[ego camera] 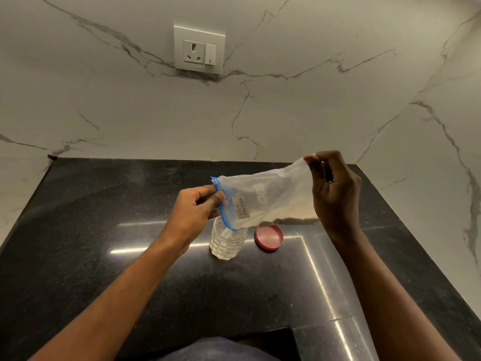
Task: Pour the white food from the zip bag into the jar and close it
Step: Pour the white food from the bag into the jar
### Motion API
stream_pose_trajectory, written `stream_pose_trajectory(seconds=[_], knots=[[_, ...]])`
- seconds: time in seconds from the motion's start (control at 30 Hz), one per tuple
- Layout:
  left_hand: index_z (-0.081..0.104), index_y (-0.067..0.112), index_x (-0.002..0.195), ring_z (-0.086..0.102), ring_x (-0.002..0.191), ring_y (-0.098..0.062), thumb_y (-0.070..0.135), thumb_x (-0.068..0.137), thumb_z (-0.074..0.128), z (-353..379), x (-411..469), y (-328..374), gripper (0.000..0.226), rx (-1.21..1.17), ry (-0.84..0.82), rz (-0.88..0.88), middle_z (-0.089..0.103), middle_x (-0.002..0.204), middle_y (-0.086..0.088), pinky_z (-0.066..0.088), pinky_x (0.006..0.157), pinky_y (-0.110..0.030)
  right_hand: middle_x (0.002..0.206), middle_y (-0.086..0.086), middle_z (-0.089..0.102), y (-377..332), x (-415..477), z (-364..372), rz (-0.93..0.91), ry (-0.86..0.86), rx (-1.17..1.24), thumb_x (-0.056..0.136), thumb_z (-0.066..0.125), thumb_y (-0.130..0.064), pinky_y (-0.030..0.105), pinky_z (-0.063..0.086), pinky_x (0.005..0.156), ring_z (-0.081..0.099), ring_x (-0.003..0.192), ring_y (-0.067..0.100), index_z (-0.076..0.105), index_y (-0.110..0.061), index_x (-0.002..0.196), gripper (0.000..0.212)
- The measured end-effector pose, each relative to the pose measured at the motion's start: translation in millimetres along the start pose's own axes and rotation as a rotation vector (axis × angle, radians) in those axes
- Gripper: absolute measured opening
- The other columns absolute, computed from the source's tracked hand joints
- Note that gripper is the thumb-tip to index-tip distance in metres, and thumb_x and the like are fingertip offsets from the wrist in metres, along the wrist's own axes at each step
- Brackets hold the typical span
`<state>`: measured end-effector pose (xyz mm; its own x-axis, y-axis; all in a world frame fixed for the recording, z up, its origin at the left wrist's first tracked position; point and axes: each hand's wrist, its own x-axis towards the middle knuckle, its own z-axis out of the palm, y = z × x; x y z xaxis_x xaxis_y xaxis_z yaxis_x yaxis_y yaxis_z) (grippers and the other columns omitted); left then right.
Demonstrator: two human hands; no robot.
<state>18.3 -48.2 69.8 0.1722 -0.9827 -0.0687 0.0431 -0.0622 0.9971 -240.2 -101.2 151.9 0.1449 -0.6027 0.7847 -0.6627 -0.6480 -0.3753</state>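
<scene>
So far: lid (269,237) off, lying on the counter (104,230) just beside the jar (227,242); zip bag (270,201) tilted, mouth down over the jar's opening.
Left hand (195,207): pinches the blue zip edge.
Right hand (334,191): pinches the raised bottom corner.
Left to do: white powder (291,216) in the bag's lower fold to empty; then lid on.

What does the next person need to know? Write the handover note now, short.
Hands: the left hand pinches the zip bag at its blue zip edge; the right hand pinches its raised bottom end.
The bag is tilted, with the low corner of its mouth at the open jar on the black counter.
The red lid lies right of the jar, apart.
Done: lid off, bag set to pour, some white food in the jar.
Left: empty what remains in the bag, then put the lid on.
</scene>
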Motion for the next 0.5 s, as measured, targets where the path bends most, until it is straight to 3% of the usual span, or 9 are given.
stream_pose_trajectory(seconds=[0.17, 0.5], knots=[[0.070, 0.011, 0.132, 0.077, 0.101, -0.012, 0.010, 0.102, 0.064, -0.1, 2.1, -1.0, 0.031, 0.007, 0.006, 0.001, 0.077, 0.112, 0.005, 0.065, 0.078, -0.022, 0.072, -0.025, 0.044, 1.5, 0.8, 1.0, 0.005, -0.004, 0.011, 0.101, 0.064, -0.020, -0.003, 0.034, 0.059, 0.054, 0.066, -0.017, 0.067, 0.001, 0.098, 0.021], [0.073, 0.014, 0.127, 0.077, 0.098, -0.006, 0.012, 0.101, 0.065, -0.3, 3.4, -3.8, 0.027, 0.015, 0.018, 0.030, 0.077, 0.107, 0.011, 0.062, 0.075, -0.015, 0.070, -0.011, 0.053, 4.7, 2.9, 3.0, -0.014, -0.010, 0.018, 0.102, 0.064, -0.024, 0.001, 0.035, 0.057, 0.051, 0.061, -0.013, 0.067, -0.002, 0.098, 0.023]])
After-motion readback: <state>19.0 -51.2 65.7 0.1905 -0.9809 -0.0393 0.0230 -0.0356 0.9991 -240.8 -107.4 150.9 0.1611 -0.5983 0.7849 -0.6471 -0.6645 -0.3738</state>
